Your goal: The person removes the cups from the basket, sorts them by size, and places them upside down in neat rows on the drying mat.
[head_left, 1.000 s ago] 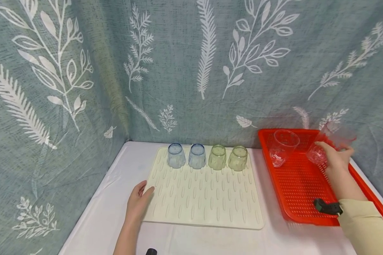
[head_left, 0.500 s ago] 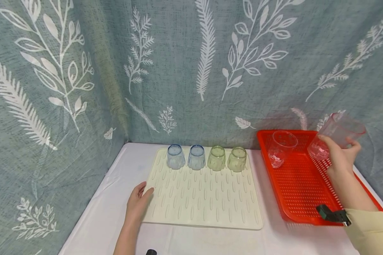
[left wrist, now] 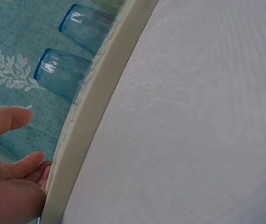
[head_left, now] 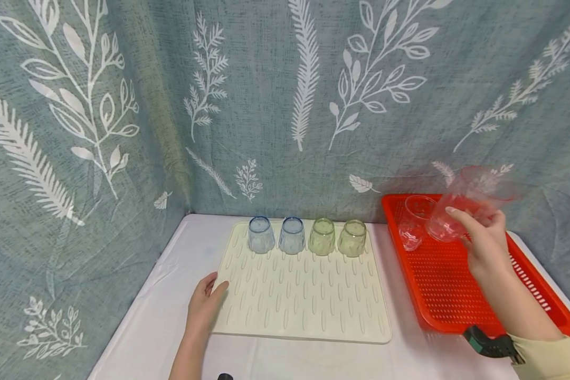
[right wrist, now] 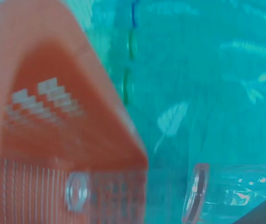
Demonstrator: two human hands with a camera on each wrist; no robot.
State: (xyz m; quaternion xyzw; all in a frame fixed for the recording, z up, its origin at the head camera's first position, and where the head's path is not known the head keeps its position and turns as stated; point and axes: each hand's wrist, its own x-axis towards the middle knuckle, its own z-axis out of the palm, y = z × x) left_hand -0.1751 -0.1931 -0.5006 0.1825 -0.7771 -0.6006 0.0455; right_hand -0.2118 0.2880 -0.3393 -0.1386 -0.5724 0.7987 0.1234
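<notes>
My right hand (head_left: 486,245) grips a clear, pink-tinted drinking glass (head_left: 456,208) by its side. The glass leans over the back of the red basket (head_left: 420,303), rim up and to the right; in the right wrist view the held glass (right wrist: 237,191) lies at the lower right. Another clear tumbler (head_left: 412,232) stands in the basket's back left corner, partly overlapped by the held one. My left hand (head_left: 204,301) rests at the left edge of the cream drying mat (head_left: 304,295), thumb apart from the fingers, holding nothing; its fingers (left wrist: 23,165) reach the mat's side in the left wrist view.
Along the mat's back edge, two blue glasses (head_left: 262,236) (head_left: 292,236) and two green glasses (head_left: 322,237) (head_left: 353,239) stand upside down in a row. A patterned curtain (head_left: 266,105) hangs close behind. White cloth (head_left: 161,285) covers the table.
My right hand has raised the glass from the basket's back right, then carried it left toward the other tumbler. My left hand has stayed in place.
</notes>
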